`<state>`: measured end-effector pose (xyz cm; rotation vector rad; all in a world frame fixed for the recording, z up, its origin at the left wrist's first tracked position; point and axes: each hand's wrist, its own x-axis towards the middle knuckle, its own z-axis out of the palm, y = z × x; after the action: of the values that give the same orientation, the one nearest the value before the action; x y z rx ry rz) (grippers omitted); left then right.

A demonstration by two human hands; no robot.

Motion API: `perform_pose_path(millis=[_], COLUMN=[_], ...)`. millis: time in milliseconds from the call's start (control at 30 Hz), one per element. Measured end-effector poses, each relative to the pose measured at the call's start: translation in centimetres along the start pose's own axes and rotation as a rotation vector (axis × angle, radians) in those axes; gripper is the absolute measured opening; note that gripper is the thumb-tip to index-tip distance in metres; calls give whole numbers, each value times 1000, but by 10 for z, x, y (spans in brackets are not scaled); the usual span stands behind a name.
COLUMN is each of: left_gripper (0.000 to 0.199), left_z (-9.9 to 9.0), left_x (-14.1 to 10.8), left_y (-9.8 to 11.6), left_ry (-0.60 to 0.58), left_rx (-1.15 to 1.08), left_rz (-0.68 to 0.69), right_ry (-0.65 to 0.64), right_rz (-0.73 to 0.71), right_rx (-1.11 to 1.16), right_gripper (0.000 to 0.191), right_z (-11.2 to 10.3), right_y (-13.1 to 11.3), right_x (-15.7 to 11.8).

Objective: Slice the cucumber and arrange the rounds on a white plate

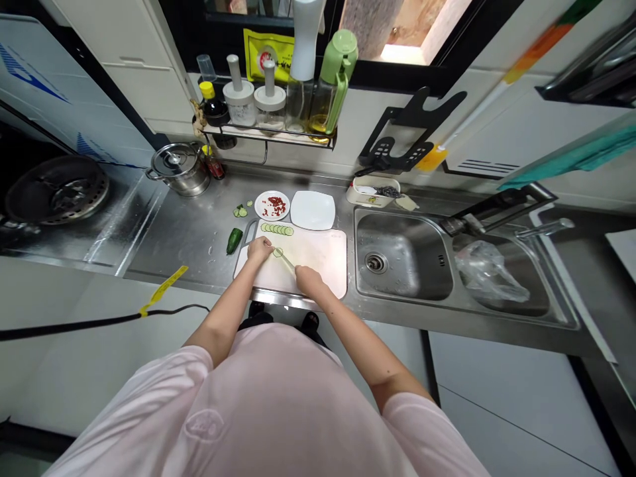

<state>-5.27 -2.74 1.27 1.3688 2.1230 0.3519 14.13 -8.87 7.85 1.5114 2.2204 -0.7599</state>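
Observation:
A pale cutting board lies on the steel counter, with a row of thin cucumber slices near its upper left. My right hand is closed around the handle of a knife, whose blade points up and left. Near the blade tip lies a round cucumber slice. My left hand is closed at the board's left side, close to that tip; what its fingers hold is too small to make out. A dark green cucumber piece sits left of the board.
Behind the board stand a plate of chopped red pieces and a white square plate. Cucumber scraps lie left of them. A lidded pot is at the back left. The sink is on the right, below a bottle rack.

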Motion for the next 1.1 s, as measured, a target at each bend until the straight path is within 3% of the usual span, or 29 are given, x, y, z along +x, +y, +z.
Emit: perform_pose_path(millis=[333,667,1100], left_gripper=[20,32,29], left_z=[1,12,17], left_x=[-5,-37,-42], left_y=[-1,-6,1], left_ry=[11,132,135], left_rx=[34,145,154], left_rz=[32,327,331], right_ry=[12,-8,-6], right_rz=[-3,13,52], right_rx=[-7,-17,8], right_gripper=[26,24,23], right_z=[3,11,26], right_y=[-3,9,19], right_x=[-1,-17,-32])
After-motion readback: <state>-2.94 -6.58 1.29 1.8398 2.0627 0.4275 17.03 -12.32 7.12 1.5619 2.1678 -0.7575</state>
